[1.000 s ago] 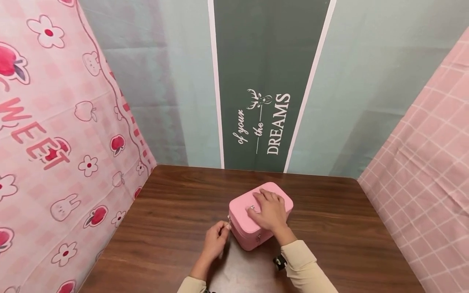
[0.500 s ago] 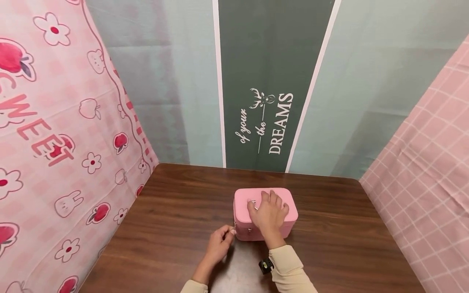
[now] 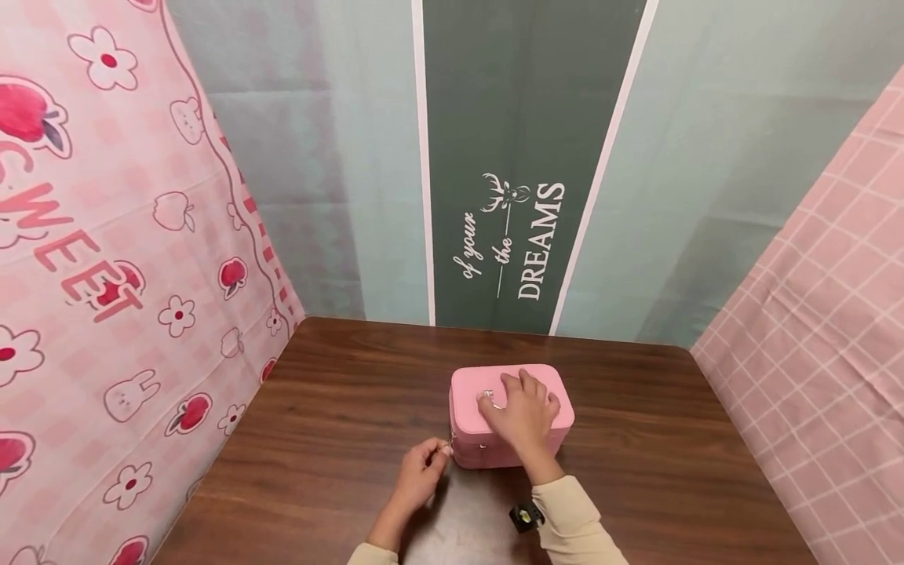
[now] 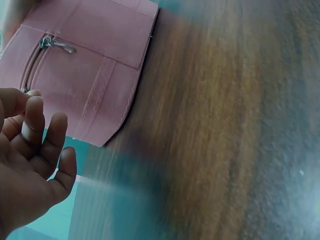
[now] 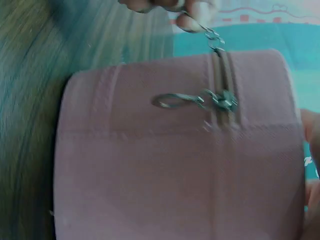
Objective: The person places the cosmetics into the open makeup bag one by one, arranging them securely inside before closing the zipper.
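A pink zip-up case (image 3: pixel 469 408) stands closed on the wooden table. My right hand (image 3: pixel 524 414) rests on its lid, fingers spread, with the thumb by a small metal fitting (image 3: pixel 488 393). At the case's near left corner, my left hand (image 3: pixel 421 474) pinches a zipper pull. In the right wrist view the pull's metal chain (image 5: pixel 213 37) runs from my left fingertips (image 5: pixel 202 12) to the zipper track. A second zipper pull (image 5: pixel 175 101) hangs free on that side. It also shows in the left wrist view, where my left fingertips partly hide the pinched pull.
The dark brown table (image 3: pixel 339 408) extends around the case. A printed pink cloth (image 3: pixel 141 314) hangs at the left, a grey-green cloth with lettering (image 3: pixel 501 235) behind, and a pink checked cloth (image 3: pixel 826 314) at the right.
The case has turned from a diagonal position to nearly square with the table's back edge. My left hand has shifted slightly right and nearer, still pinching the pull; my right hand stays on the lid.
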A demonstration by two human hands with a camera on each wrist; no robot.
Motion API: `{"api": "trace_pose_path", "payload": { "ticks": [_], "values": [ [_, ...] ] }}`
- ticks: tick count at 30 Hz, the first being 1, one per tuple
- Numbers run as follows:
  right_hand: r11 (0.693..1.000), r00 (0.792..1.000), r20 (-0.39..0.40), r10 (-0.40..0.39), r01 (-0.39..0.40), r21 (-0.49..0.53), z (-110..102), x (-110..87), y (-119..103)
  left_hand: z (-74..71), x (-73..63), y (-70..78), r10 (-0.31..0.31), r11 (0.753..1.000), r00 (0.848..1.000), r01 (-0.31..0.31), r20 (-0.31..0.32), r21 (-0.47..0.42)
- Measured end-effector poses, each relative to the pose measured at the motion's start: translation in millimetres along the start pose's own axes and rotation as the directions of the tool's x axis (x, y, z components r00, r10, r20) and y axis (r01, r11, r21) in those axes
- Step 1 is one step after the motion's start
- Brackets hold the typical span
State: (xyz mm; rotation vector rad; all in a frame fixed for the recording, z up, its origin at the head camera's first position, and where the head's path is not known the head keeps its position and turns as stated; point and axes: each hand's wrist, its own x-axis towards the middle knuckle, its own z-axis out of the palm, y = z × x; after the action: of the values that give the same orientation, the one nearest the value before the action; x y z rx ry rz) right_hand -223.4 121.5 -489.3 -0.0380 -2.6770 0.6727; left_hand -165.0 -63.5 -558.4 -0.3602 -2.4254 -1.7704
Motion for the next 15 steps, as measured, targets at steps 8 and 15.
{"api": "trace_pose_path", "payload": {
  "ticks": [8, 15],
  "values": [
    [0.944, 0.935, 0.132, -0.329, 0.324, 0.058, -11.7, 18.3, 19.4, -1.9, -2.7, -2.2, -0.023, 0.999, 0.999, 0.022, -0.031, -0.032],
    [0.801, 0.773, 0.229, -0.592, 0.595, 0.062, -9.1, 39.0, 39.2, 0.9, -4.3, 3.6, -0.057, 0.998, 0.998, 0.056, -0.006, -0.039]
  ]
}}
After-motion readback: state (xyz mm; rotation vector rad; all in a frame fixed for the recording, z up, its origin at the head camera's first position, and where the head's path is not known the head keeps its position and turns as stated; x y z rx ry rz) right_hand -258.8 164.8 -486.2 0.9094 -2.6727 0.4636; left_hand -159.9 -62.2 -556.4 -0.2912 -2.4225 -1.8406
